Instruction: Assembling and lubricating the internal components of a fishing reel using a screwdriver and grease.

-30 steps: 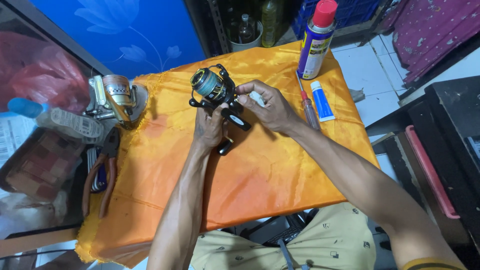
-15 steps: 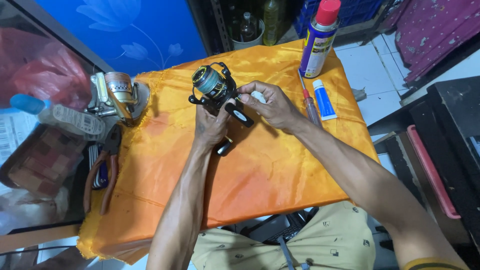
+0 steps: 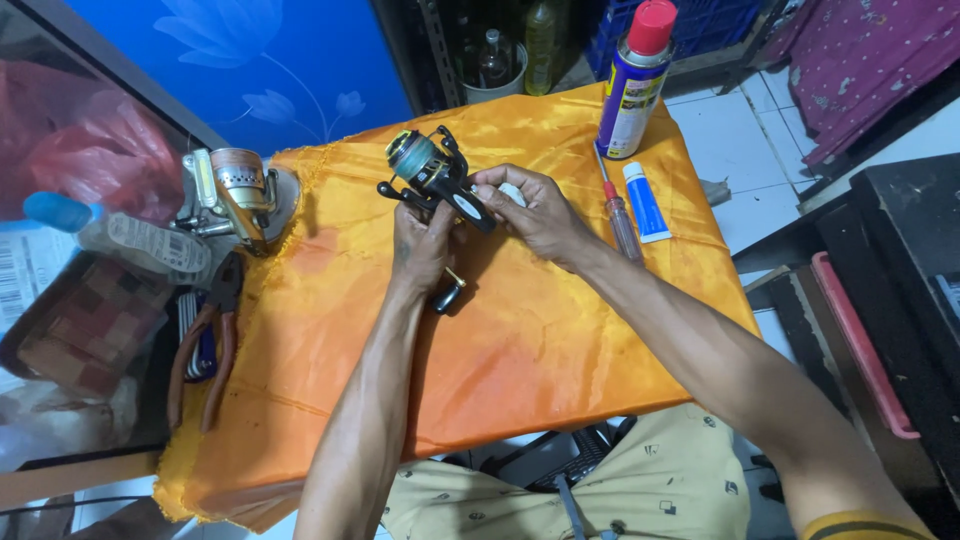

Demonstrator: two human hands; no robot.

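**Two reels, one in your hands**

Orange cloth (image 3: 520, 340) covers your table, with two spinning reels on show: a silver-and-copper reel (image 3: 235, 190) at the left edge and the black spinning reel (image 3: 435, 175) you hold. Your left hand (image 3: 422, 245) grips it from below; your right hand (image 3: 535, 210) pinches its side. Its spool points up-left, away from you, its handle down toward you. One spray can (image 3: 635, 85), one screwdriver (image 3: 618, 212), one tube (image 3: 647, 200) and one pair of pliers (image 3: 205, 340) lie nearby.

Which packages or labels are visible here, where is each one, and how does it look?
Spray can: far right of the orange cloth, upright, blue and yellow, red cap.
Small tube: lying below the can, blue and white.
Paper label: left edge, white, with black barcode.
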